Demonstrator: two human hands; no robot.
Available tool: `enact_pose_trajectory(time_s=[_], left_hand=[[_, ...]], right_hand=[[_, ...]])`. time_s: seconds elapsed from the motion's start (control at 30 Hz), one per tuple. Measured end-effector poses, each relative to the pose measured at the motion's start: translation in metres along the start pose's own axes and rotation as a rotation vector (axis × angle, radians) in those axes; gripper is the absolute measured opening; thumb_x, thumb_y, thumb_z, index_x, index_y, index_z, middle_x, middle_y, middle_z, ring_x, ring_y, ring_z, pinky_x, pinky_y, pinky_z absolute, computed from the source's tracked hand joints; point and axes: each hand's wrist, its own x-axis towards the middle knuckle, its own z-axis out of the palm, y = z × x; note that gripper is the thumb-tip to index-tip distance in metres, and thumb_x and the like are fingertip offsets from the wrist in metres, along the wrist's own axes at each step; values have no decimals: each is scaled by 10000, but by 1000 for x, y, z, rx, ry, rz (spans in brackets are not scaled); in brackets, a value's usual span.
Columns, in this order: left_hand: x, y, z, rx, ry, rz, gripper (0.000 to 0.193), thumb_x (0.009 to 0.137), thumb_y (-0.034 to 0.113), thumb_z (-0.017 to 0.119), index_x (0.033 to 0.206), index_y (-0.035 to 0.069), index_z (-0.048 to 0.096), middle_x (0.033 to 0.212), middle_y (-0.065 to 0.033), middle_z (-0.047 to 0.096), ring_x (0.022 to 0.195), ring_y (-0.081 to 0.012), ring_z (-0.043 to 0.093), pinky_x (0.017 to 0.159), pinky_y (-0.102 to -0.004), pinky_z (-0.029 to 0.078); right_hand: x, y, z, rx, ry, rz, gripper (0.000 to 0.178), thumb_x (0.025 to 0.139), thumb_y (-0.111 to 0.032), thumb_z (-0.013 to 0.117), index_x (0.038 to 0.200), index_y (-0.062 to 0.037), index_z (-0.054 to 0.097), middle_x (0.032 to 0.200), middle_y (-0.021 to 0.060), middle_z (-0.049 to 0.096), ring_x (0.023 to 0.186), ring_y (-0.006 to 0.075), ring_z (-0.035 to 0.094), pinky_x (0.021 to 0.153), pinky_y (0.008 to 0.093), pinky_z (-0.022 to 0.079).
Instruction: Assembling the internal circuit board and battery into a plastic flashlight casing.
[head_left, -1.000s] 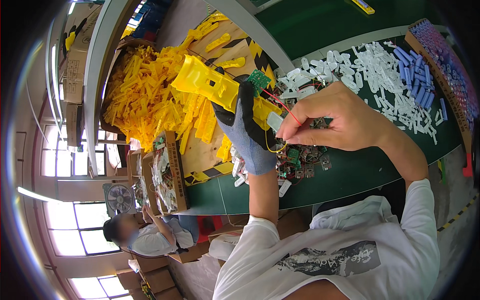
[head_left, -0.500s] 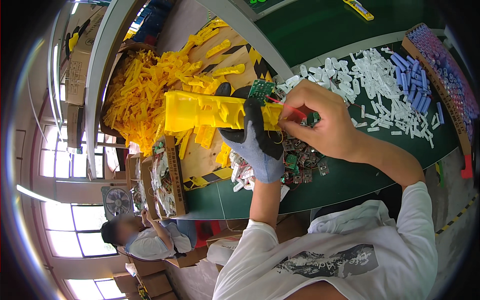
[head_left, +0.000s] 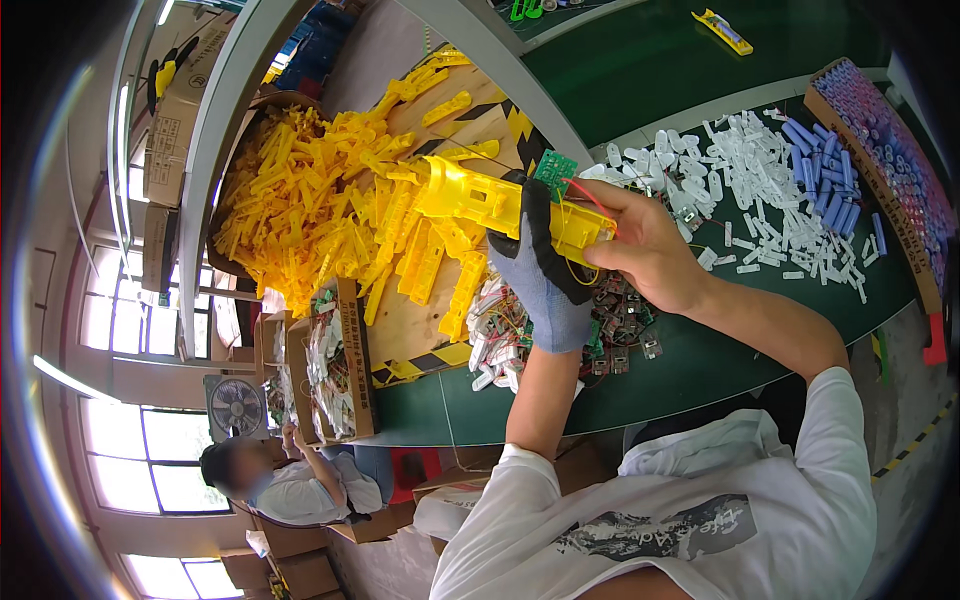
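Yellow shell (head_left: 470,200) is up off the green tabletop (head_left: 410,408), held in front of the person, b/w both hands. L hand (head_left: 545,270), in a grey knit glove w/ black coating, is clamped round its mid-section, prob. b/c a grippy palm steadies slick plastic. R hand (head_left: 655,245), bare, has thumb + fingers closed on the near end, likely bare for finer feel; can't tell if a small pc sits under the thumb. Shell's tilted, wider end up & away to the left, cut-outs facing up, seemingly so the inside stays in sight. Green circuit board (head_left: 555,172) stands clear just above the gloved fingers, thin red wire (head_left: 597,200) running from it to the R hand; prob. kept out there so it doesn't block the cavity. Materials: shell = glossy moulded plastic, long trough w/ ribs & slots; board flat, stiff, rectangular. Pile of yellow shells (head_left: 300,200) to the left, white plastic pcs (head_left: 760,180) (flat, rounded) + smooth blue cylinders (head_left: 828,170) to the right, tangled wired boards (head_left: 625,325) below the hands; sorted by kind, presumably for quick reach.
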Motion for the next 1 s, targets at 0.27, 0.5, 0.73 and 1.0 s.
enact_pose_trajectory(time_s=[0.27,0.5,0.73,1.0], left_hand=[[4,19,-15,-685,48,-408,311,948,131,539,1233,9,519,1146,-102,570,1022,-178,586,847,-317,509],[20,12,-36,-385,-55,-260,278,906,86,595,1166,-4,557,1003,-86,615,890,-159,626,787,-303,526],[19,14,-14,-551,-92,-462,396,816,30,685,1183,29,538,915,-42,613,777,-130,613,693,-268,508],[9,13,-10,-858,-385,-701,619,924,645,348,1157,94,510,834,-92,623,655,-174,606,571,-270,504]], right_hand=[[-6,-11,-1,-393,-132,-70,807,790,-53,725,1449,-20,259,1128,126,645,1019,158,624,930,316,473],[13,-55,-10,-563,-24,92,417,852,-183,698,1185,36,577,989,81,673,899,119,634,830,262,504],[13,-67,-21,-690,7,81,191,859,-111,682,990,26,656,866,58,675,764,91,637,706,231,521],[6,-85,-21,-710,118,-186,160,844,-101,699,962,4,670,852,39,674,753,70,623,684,209,508]])
